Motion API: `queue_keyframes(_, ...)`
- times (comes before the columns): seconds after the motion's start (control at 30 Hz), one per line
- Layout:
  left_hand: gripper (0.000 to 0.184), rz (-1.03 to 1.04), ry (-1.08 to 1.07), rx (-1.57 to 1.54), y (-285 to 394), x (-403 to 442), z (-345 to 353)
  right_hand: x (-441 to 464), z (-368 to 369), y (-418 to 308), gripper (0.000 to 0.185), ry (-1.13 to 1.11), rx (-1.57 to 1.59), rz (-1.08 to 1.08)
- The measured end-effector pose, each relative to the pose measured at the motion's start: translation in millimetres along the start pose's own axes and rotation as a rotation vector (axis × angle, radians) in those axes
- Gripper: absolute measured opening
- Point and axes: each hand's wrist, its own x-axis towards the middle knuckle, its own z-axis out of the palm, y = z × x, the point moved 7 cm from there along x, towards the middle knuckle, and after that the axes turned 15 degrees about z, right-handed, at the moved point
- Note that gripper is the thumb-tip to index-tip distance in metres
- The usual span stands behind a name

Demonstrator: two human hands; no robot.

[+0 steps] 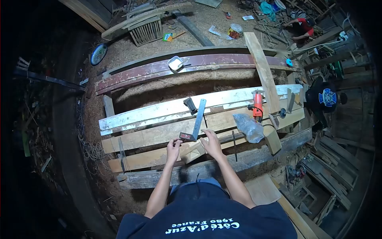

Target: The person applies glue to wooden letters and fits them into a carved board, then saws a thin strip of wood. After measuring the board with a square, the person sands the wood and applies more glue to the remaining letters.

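My left hand (173, 152) has its fingers closed at the handle end of a try square (198, 121), whose metal blade points away from me across the boards. My right hand (213, 146) lies beside a pale wooden block (193, 154), thumb and fingers apart. The block has a triangular shape on its near end and is partly hidden under this hand. A thin dark stick (205, 120) lies just beyond my right fingertips. Behind the square sits a small black tool (190, 106), too small to name surely.
A red power tool (258, 106) and a clear plastic bag (249, 127) lie to the right on the boards. A long plank (260, 67) crosses the beams. A white tray (175, 63) sits on the far beam. Another person in red (306, 27) crouches at the back right.
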Motion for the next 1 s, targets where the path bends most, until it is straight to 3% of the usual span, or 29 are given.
queue_keyframes(0.37, 0.029, -0.013, -0.004, 0.055, -21.2, 119.5, 9.2, 129.0, 78.6, 9.1, 0.062, -0.037, -0.201, 0.023)
queue_keyframes(0.53, 0.028, -0.126, 0.025, 0.113, -59.5, 131.3, 3.6, 201.2, 132.6, 24.2, 0.093, 0.130, -0.375, 0.069)
queue_keyframes(0.63, 0.028, -0.181, 0.039, 0.122, -94.9, 116.3, -2.0, 237.4, 168.4, 40.8, 0.075, 0.098, -0.506, 0.180)
queue_keyframes(0.73, 0.028, -0.166, 0.051, 0.112, -113.3, 104.8, -11.2, 237.1, 171.6, 39.3, 0.064, 0.197, -0.579, 0.117)
queue_keyframes(0.87, 0.027, -0.179, 0.056, 0.123, -119.3, 102.9, -13.7, 241.6, 162.8, 27.3, 0.055, 0.109, -0.584, 0.173)
queue_keyframes(0.97, 0.026, -0.154, 0.035, 0.122, -106.0, 99.7, -13.2, 264.2, 164.8, 49.5, 0.065, 0.024, -0.536, 0.182)
queue_keyframes(1.0, 0.026, -0.128, 0.060, 0.085, -93.1, 99.4, -11.8, 266.4, 160.3, 52.3, 0.059, 0.004, -0.516, 0.114)
